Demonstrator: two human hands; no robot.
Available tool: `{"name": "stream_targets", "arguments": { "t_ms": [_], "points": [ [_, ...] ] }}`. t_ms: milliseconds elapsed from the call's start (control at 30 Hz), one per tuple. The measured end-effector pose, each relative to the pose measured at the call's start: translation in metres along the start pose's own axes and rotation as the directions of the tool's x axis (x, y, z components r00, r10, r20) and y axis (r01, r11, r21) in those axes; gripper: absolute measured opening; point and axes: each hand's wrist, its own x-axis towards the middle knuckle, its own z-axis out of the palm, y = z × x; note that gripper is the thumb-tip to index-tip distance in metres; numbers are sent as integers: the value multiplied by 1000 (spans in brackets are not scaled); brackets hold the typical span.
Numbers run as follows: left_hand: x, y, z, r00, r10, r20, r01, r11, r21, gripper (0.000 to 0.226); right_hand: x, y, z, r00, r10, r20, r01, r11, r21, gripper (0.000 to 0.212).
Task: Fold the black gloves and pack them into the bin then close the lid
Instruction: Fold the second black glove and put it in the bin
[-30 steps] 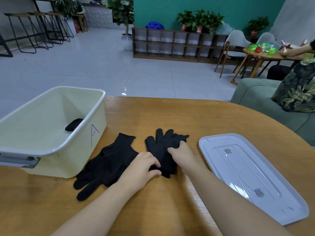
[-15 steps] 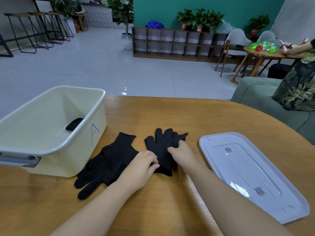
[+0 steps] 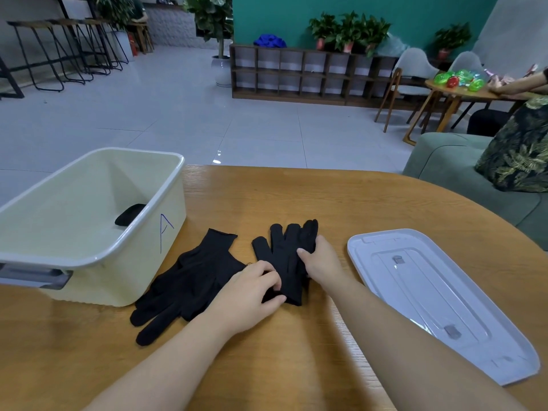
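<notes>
Change: glove (image 3: pixel 283 262) fingers now bunched tighter since a second ago.
Right hand (image 3: pixel 321 259): pinching the glove's finger side, likely squaring it for folding.
Left hand (image 3: pixel 252 289): pinching its cuff end.
Second glove (image 3: pixel 189 280): flat beside the bin (image 3: pixel 98 256).
Bin: one dark bundle (image 3: pixel 130 214) inside.
Lid (image 3: pixel 439 298): off, at right.
</notes>
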Motion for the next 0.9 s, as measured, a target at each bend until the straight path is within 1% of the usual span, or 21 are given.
{"name": "stream_targets", "arguments": {
  "t_ms": [67, 100, 167, 200, 233, 300, 367, 400, 467, 500, 600, 667, 733, 833, 900],
  "points": [
    [3, 1, -2, 1000, -13, 7, 14, 999, -32, 27, 2, 2, 1, 997, 13, -74, -17, 998, -60, 43],
    [5, 0, -3, 1000, -30, 6, 30, 998, -62, 28, 0, 2, 1, 992, 9, -130, -22, 995, -99, 53],
    [11, -1, -4, 997, -71, -26, 68, 993, -93, 28, -3, 4, 1, 972, -45, -232, 2, 983, -181, 76],
    [15, -3, -4, 994, -91, -60, 86, 993, -77, 27, -4, 6, 1, 960, -83, -266, 26, 977, -213, 80],
    [19, -6, -3, 989, -113, -94, 108, 993, -50, 28, -5, 8, 1, 949, -129, -286, 59, 969, -241, 76],
    [27, -10, -1, 980, -172, -104, 173, 985, 1, 42, -6, 11, 0, 935, -223, -276, 132, 941, -312, 54],
    [36, -13, 2, 960, -274, -56, 275, 961, 16, 54, -8, 13, -3, 942, -271, -199, 182, 909, -375, 33],
    [41, -13, 2, 938, -344, -46, 344, 939, 0, 57, -8, 13, -3, 945, -282, -163, 202, 899, -389, 30],
    [51, -18, 2, 876, -480, -58, 476, 877, -67, 55, -9, 14, -2, 948, -296, -117, 229, 889, -396, 31],
    [56, -20, 1, 854, -517, -60, 511, 855, -93, 51, -9, 14, -1, 947, -304, -105, 241, 887, -393, 32],
    [66, -25, -3, 848, -528, -50, 513, 841, -174, 38, -8, 15, 0, 941, -327, -85, 277, 891, -360, 32],
    [68, -25, -5, 842, -535, -70, 506, 828, -241, 28, -8, 15, 1, 932, -354, -84, 303, 883, -358, 32],
    [68, -23, -5, 844, -526, -101, 492, 836, -244, 19, -6, 13, 1, 918, -391, -67, 340, 861, -377, 32],
    [64, -21, -7, 836, -534, -128, 490, 830, -266, 15, 0, 6, 4, 906, -422, -16, 378, 828, -415, 36],
    [63, -21, -8, 830, -539, -140, 487, 825, -288, 14, 6, 0, 6, 922, -387, -12, 344, 834, -431, 41]
  ]
}}
